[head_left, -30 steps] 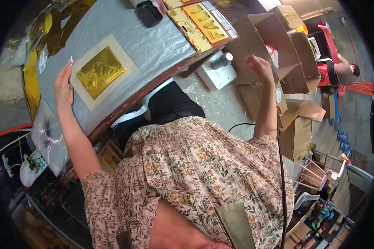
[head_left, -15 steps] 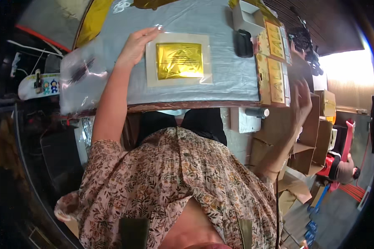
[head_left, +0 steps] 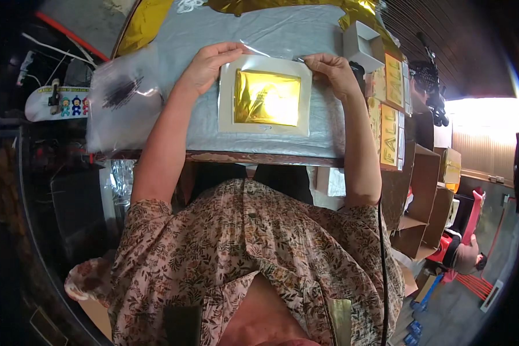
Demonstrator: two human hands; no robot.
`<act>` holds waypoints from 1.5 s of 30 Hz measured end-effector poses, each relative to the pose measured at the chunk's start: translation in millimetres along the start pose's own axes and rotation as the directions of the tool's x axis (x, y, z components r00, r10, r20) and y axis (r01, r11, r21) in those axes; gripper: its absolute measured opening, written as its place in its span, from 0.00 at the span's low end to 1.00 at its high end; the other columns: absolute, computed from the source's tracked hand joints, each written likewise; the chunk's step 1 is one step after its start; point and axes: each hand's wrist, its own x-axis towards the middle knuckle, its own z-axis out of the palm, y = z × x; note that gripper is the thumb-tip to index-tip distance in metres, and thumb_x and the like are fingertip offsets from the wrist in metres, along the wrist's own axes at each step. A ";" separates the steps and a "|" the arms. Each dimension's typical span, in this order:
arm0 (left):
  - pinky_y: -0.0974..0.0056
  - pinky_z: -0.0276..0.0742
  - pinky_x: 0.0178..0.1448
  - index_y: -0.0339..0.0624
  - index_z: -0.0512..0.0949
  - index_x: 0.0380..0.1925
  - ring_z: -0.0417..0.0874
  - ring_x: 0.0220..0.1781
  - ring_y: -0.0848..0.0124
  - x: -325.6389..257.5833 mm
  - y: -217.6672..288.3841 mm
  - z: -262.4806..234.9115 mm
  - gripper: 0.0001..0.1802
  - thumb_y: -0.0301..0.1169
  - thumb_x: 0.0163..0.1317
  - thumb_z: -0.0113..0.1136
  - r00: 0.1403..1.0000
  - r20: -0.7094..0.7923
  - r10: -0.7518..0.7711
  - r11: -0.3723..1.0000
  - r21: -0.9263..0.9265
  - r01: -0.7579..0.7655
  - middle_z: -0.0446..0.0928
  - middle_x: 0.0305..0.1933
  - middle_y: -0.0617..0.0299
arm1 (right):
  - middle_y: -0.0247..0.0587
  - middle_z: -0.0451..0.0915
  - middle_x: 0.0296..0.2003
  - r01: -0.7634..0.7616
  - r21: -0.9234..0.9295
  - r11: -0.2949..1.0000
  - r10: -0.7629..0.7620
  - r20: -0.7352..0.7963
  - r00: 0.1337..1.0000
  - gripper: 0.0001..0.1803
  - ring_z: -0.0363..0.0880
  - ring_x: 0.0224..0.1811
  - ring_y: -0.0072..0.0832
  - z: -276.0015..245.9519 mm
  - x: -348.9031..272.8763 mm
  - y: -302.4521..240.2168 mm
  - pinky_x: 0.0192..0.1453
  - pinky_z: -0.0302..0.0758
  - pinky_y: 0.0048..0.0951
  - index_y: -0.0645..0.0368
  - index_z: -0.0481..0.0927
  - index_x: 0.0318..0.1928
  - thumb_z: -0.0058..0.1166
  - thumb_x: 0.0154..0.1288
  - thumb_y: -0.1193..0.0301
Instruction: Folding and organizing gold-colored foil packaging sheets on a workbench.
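Note:
A pale square card [head_left: 227, 118] with a shiny gold foil panel [head_left: 268, 98] at its centre lies on the grey cloth-covered table in front of me. Clear film [head_left: 255, 49] stands up and glints at its far edge. My left hand [head_left: 212, 66] pinches the card's far left corner. At the far right corner, my right hand [head_left: 331, 72] has its thumb and fingertips pressed together on the edge. A tiny grey bit shows at its fingertips; I cannot tell what it is.
Beyond my right hand stand an open white box [head_left: 363, 45] and a partly hidden black object [head_left: 357, 70]. Patterned boxes with gold lettering [head_left: 390, 135] line the right edge. A clear plastic bag [head_left: 118, 106] lies left. Gold foil [head_left: 259, 4] covers the far edge. Another person [head_left: 464, 256] is far right.
My right hand has come from beyond the right edge of the table to the card's far right corner. My left hand stays at the far left corner.

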 end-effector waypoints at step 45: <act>0.61 0.80 0.50 0.49 0.88 0.47 0.79 0.44 0.64 -6.2 3.0 -26.3 0.16 0.22 0.63 0.58 0.774 0.512 0.374 -0.035 0.841 -0.540 0.80 0.41 0.65 | 0.34 0.84 0.43 0.527 -0.842 0.116 -0.623 0.351 0.699 0.11 0.79 0.48 0.33 5.4 -17.0 12.9 0.58 0.71 0.35 0.50 0.89 0.45 0.64 0.63 0.74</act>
